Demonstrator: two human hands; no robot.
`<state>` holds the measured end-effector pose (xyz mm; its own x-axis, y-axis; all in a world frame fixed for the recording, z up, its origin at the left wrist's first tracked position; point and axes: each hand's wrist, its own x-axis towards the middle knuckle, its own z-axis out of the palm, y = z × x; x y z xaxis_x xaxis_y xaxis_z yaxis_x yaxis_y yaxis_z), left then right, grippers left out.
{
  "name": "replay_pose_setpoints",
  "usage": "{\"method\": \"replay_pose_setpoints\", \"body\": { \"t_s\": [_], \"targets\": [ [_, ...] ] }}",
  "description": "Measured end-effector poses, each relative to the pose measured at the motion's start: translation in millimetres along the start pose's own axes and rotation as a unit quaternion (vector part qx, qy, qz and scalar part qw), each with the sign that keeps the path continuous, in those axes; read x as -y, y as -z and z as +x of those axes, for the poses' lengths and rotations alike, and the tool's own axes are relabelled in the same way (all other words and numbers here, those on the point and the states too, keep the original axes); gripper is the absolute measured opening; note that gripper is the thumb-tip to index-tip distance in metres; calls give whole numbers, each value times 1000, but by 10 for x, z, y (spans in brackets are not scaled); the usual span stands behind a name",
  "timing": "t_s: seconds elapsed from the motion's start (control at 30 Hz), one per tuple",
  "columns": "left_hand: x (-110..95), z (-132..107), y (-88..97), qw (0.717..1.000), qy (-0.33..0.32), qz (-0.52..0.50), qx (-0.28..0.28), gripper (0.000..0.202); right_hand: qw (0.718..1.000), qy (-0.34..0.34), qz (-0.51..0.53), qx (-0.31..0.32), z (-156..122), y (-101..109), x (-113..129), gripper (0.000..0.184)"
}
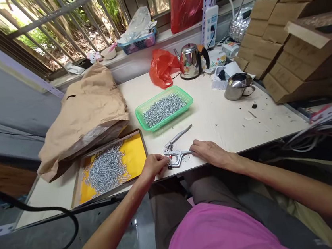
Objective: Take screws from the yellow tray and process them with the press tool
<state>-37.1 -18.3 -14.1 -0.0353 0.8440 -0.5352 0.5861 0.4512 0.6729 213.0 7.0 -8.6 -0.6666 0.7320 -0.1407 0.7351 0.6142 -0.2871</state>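
A metal hand press tool with a long lever handle lies near the front edge of the white table. My left hand is pinched at the tool's jaw end, its fingers closed on something too small to make out. My right hand rests flat on the tool's lower handle and holds it against the table. A yellow-lined tray with a heap of small silver screws sits just left of my left hand. A green basket of more silver parts stands behind the tool.
A crumpled brown paper sack lies at the back left. An orange plastic bag, a steel kettle and a steel mug stand at the back. Stacked cardboard boxes fill the right. A black cable loops at lower left.
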Motion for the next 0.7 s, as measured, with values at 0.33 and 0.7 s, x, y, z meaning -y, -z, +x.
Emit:
{"method": "replay_pose_setpoints", "body": {
  "t_s": [0.33, 0.7],
  "targets": [
    [-217, 35, 31, 995, 68, 13, 70, 32, 999, 24, 9, -42, -10, -140, -80, 18],
    [-276, -2, 18, 982, 135, -27, 126, 33, 998, 35, -28, -54, -36, -158, -48, 18]
  ]
}}
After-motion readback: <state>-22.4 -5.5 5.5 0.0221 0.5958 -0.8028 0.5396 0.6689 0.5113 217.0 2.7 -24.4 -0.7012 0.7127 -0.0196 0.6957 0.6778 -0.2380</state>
